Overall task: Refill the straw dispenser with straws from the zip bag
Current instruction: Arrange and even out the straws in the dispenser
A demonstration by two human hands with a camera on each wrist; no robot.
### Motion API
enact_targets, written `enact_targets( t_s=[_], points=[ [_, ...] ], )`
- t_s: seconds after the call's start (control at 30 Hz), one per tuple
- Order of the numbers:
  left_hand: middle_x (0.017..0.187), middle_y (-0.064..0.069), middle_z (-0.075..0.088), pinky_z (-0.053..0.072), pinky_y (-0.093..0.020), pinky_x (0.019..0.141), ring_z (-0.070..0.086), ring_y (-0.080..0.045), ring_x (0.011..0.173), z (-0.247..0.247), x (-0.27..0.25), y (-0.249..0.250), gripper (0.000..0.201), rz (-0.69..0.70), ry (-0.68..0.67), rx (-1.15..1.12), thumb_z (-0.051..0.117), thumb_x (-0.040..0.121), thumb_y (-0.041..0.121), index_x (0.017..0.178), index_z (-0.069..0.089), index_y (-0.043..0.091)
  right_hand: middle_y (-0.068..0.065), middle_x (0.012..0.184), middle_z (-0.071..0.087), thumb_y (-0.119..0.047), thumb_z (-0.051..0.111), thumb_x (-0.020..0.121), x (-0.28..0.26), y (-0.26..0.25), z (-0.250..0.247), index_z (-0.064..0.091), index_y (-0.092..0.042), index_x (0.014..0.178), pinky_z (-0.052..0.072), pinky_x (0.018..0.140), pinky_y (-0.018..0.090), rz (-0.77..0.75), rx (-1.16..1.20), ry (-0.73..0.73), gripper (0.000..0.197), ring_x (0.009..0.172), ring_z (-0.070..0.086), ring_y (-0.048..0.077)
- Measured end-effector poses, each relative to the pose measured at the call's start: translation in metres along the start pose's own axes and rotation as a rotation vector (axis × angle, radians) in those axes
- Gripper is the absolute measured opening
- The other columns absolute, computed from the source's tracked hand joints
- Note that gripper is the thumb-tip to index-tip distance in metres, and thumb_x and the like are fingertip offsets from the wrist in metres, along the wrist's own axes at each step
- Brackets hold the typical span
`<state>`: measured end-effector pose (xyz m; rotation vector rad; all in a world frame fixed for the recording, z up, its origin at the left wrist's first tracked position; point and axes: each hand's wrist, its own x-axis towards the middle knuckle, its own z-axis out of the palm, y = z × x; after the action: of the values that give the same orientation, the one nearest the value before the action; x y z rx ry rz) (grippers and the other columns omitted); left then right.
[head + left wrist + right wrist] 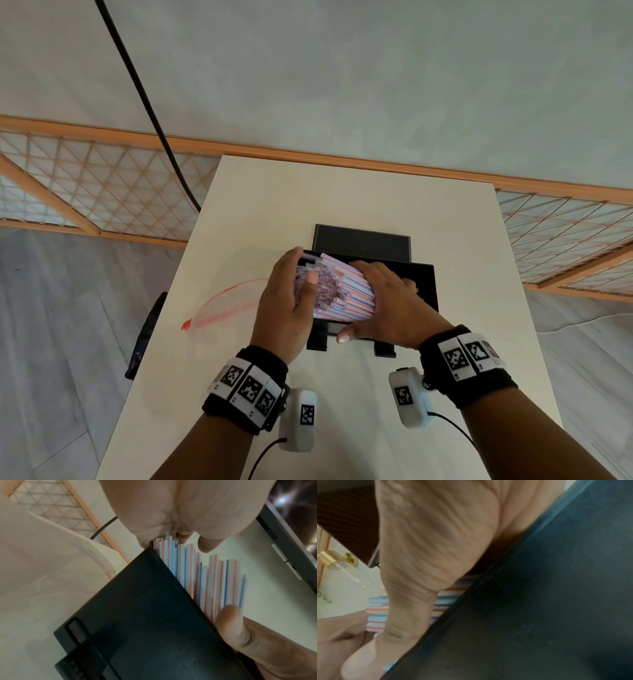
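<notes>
- Straws [337, 291], striped red, blue and white, form a thick bundle held over the open top of the straw dispenser [424, 284], near the middle of the table [342, 192].
- Seen from the left wrist view, the straws [211, 580] stick out past the dispenser's dark wall [145, 615] with uneven ends.
- Straw dispenser is a black box with two short feet at its near edge; its black lid [361, 241] is tipped back on the far side.
- Left hand [286, 305] wraps the left end of the bundle, fingers curled over the far side and thumb pressed across the straw ends.
- Right hand [387, 301] lies over the right end of the bundle, fingers curled down on top of the straws and thumb tucked along the dispenser's near edge.
- From the right wrist view, the thumb [412, 588] crosses the striped straws [376, 609] right beside the dispenser's black wall [539, 601].
- Zip bag [222, 305], clear with a red zip strip, lies flat on the table to the left of the hands.
- Both wrists wear black bands with square black-and-white markers, each with a small white camera unit [303, 418] on a cable.
- Table is pale cream and rectangular; a black cable [144, 99] hangs across the wall behind it.
- Beyond the table runs an orange-framed lattice railing [102, 192], with grey wood flooring on either side.
</notes>
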<state>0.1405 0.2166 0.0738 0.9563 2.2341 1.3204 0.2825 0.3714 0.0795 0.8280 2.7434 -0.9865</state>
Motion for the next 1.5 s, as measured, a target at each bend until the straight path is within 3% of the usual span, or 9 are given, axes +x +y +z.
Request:
enact_targets(
  t_s=[0.13,0.33,0.57,0.73,0.9,0.97,1.13,1.27,1.5],
  points=[
    [0.156,0.004,0.037,0.024,-0.011,0.113,0.034,-0.002,0.140,0.000,0.005,0.000,0.052,-0.033,-0.010,0.053,0.043,0.103,0.035,0.151,0.037,0.015,-0.020,0.139,0.048,-0.084,0.080,0.048,-0.002,0.003,-0.003,0.031,-0.043,0.146,0.030,0.112,0.050,-0.012,0.027,-0.025,0.117,0.129,0.046,0.009],
    [0.150,0.006,0.040,0.035,-0.026,0.115,0.039,-0.003,0.137,-0.001,0.006,0.003,0.060,0.015,0.008,0.007,0.042,0.097,0.048,0.147,0.040,0.017,-0.021,0.130,0.046,-0.083,0.080,0.046,0.002,0.002,-0.015,0.028,-0.047,0.146,0.023,0.113,0.046,-0.001,0.008,-0.084,0.119,0.123,0.047,0.009],
    [0.150,0.004,0.036,0.038,-0.027,0.112,0.039,-0.010,0.139,-0.003,-0.008,0.003,0.080,0.074,0.000,0.107,0.039,0.088,0.070,0.149,0.035,0.018,-0.025,0.128,0.044,-0.077,0.084,0.048,-0.003,0.004,-0.012,0.029,-0.046,0.144,0.027,0.104,0.041,-0.003,-0.037,-0.105,0.115,0.123,0.041,0.010],
    [0.148,0.005,0.038,0.045,-0.031,0.107,0.044,-0.011,0.135,-0.003,-0.008,0.005,0.087,0.064,-0.039,0.127,0.035,0.084,0.078,0.149,0.033,0.020,-0.015,0.135,0.043,-0.083,0.080,0.047,0.001,0.007,-0.007,0.024,-0.044,0.148,0.027,0.107,0.043,0.003,-0.049,-0.087,0.121,0.126,0.041,0.013],
    [0.147,0.008,0.038,0.032,0.000,0.095,0.044,-0.003,0.130,-0.006,-0.011,0.006,0.085,0.047,-0.041,0.106,0.039,0.083,0.074,0.149,0.033,0.020,-0.017,0.138,0.048,-0.081,0.081,0.049,0.000,0.006,-0.010,0.027,-0.045,0.145,0.026,0.101,0.040,-0.012,-0.049,-0.081,0.116,0.126,0.046,0.011],
    [0.147,0.008,0.038,0.028,0.006,0.092,0.045,-0.002,0.129,-0.007,-0.011,0.005,0.086,0.038,-0.040,0.102,0.040,0.083,0.073,0.149,0.033,0.020,-0.017,0.137,0.049,-0.083,0.080,0.048,0.001,0.006,-0.009,0.026,-0.046,0.145,0.026,0.102,0.041,0.002,-0.053,-0.085,0.117,0.126,0.045,0.013],
    [0.147,0.007,0.040,0.029,0.001,0.094,0.047,-0.004,0.129,-0.007,-0.009,0.003,0.087,0.036,-0.053,0.106,0.042,0.082,0.073,0.149,0.034,0.019,-0.015,0.135,0.044,-0.085,0.078,0.047,0.004,0.010,-0.008,0.021,-0.047,0.149,0.026,0.112,0.047,0.022,-0.029,-0.092,0.123,0.126,0.045,0.012],
    [0.148,0.008,0.040,0.031,-0.001,0.096,0.046,-0.003,0.130,-0.008,-0.009,0.004,0.090,0.023,-0.065,0.100,0.044,0.080,0.075,0.150,0.033,0.019,-0.017,0.137,0.048,-0.085,0.078,0.048,0.003,0.010,-0.009,0.024,-0.047,0.147,0.027,0.109,0.047,0.011,-0.031,-0.108,0.119,0.125,0.048,0.011],
    [0.145,0.014,0.038,0.045,-0.025,0.105,0.046,-0.003,0.130,-0.009,-0.007,0.007,0.092,0.045,-0.104,0.091,0.046,0.076,0.082,0.147,0.031,0.026,-0.015,0.132,0.049,-0.086,0.077,0.046,0.004,0.007,-0.014,0.022,-0.048,0.147,0.025,0.104,0.039,-0.015,-0.089,-0.086,0.121,0.119,0.049,0.012]
  ],
)
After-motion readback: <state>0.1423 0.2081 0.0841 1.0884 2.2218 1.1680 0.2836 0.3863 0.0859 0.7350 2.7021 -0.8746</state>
